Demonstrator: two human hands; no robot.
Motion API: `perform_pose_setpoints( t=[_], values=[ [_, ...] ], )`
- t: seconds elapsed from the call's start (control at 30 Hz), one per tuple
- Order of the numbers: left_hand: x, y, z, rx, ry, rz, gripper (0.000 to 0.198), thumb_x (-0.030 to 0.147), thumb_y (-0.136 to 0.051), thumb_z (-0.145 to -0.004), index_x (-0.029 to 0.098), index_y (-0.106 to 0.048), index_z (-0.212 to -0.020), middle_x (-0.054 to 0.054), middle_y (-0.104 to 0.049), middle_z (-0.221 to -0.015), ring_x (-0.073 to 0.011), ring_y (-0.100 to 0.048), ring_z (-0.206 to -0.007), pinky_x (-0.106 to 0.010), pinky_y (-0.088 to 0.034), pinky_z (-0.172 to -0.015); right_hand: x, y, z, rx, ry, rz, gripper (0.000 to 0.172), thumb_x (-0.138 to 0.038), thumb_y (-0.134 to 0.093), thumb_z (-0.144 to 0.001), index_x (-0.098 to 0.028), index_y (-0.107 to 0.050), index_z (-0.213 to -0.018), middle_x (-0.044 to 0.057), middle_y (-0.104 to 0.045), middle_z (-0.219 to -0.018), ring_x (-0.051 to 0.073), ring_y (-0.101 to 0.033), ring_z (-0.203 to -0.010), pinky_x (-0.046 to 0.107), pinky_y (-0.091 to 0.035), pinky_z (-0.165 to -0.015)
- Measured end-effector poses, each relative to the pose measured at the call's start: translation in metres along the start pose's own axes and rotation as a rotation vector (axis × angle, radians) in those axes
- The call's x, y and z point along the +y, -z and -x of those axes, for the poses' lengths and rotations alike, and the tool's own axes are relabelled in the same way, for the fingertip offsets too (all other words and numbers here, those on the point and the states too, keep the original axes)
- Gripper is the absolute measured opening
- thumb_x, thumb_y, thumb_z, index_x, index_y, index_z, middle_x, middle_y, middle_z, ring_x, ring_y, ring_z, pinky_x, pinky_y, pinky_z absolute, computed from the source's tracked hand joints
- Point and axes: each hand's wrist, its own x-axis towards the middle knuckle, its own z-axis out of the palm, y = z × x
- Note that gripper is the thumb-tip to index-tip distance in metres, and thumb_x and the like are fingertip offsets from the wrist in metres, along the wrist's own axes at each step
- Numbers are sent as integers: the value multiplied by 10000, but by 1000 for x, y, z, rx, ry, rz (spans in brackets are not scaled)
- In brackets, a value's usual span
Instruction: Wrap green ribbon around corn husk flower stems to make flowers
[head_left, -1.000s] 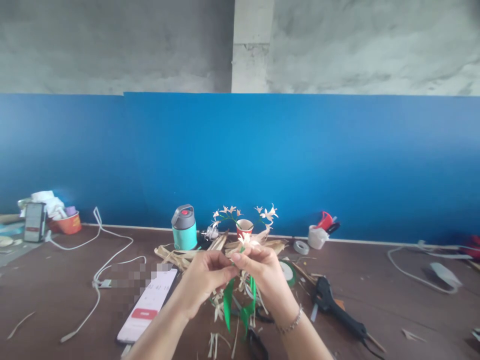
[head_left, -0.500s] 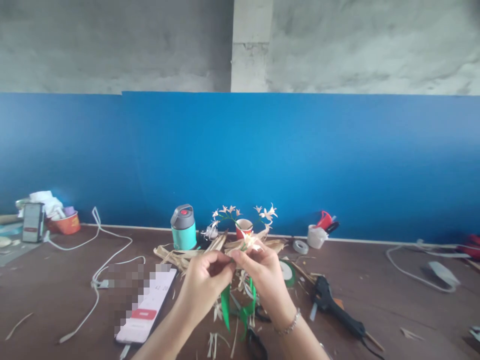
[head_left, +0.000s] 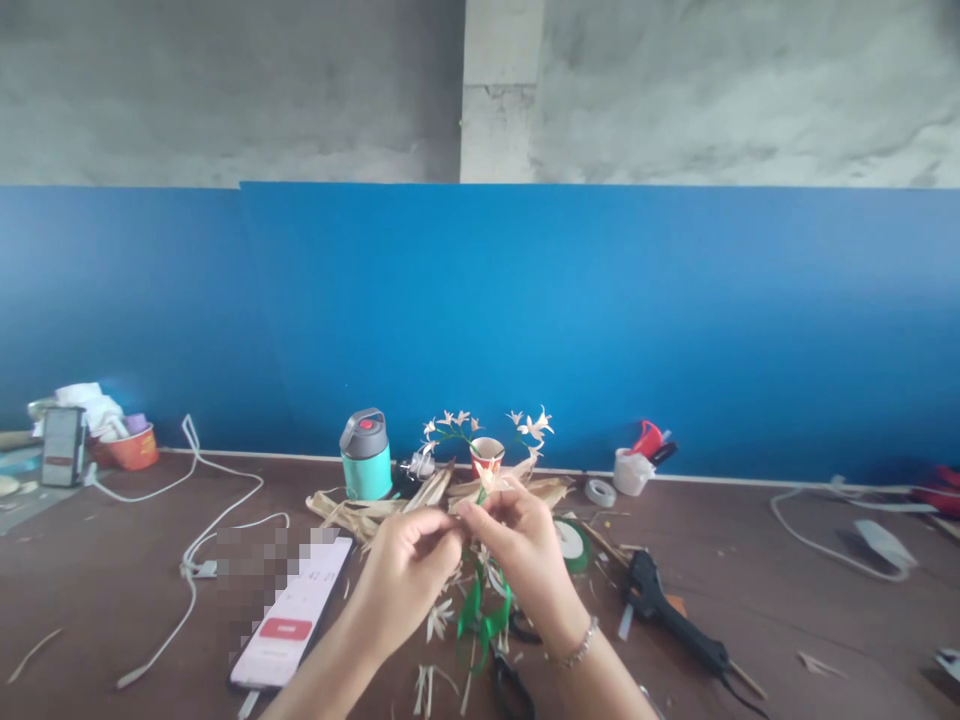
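Note:
My left hand (head_left: 409, 565) and my right hand (head_left: 517, 545) meet above the brown table (head_left: 750, 590), both pinched on a small handmade flower (head_left: 493, 480) of pale straw-like petals. Its stem runs down between my fingers, and green ribbon leaves (head_left: 480, 615) hang below my hands. A bracelet (head_left: 574, 647) circles my right wrist. Behind my hands stands a red paper cup (head_left: 487, 455) with several similar pale flowers (head_left: 532, 425) on thin stems. Dried straw strips (head_left: 360, 510) lie on the table around it.
A teal bottle (head_left: 365, 455) stands left of the cup. A phone (head_left: 289, 620) and white cables (head_left: 202, 540) lie at left. A black glue gun (head_left: 675, 620), green tape roll (head_left: 574, 542), white tape roll (head_left: 602, 492) and white cup with tools (head_left: 637, 465) are at right. Scissors (head_left: 510, 685) lie near.
The green ribbon leaves have bunched up and swung under my hands. Both hands have shifted slightly while turning the stem.

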Motion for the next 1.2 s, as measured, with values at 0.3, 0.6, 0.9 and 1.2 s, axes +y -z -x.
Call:
perform_pose_setpoints(
  t=[0.3,0.6,0.9,1.2],
  values=[
    [8,18,0,-161,155,-190,192,177,-502,-701,154,-692,-682,38,-492,-536,-81,-335,-466,-201,-261,-433,-10,8,2,-173,28,139,184,-225,-629,-717,-184,-467,-641,-59,-432,-595,91,-400,-521,211,-318,-464],
    [-9,7,-4,-85,262,-11,181,161,-520,-668,155,-672,-767,49,-566,-453,-124,-537,-424,-223,-431,-446,-11,8,2,-176,108,193,37,-157,-569,-739,-163,-575,-703,-5,-552,-737,133,-514,-656,240,-402,-571],
    [-5,5,-2,-146,236,116,163,304,-627,-733,160,-640,-659,47,-570,-484,-112,-549,-455,-225,-450,-469,-7,10,0,-147,-37,175,200,-190,-638,-688,-188,-461,-596,-62,-460,-509,90,-396,-483,207,-285,-428],
    [0,12,-4,-209,301,438,254,374,-734,-662,135,-663,-615,27,-562,-510,-72,-510,-397,-185,-393,-395,-5,17,-2,-493,-142,-432,222,-349,-723,-716,-164,-675,-827,13,-636,-764,130,-550,-666,251,-439,-646]
  ],
)
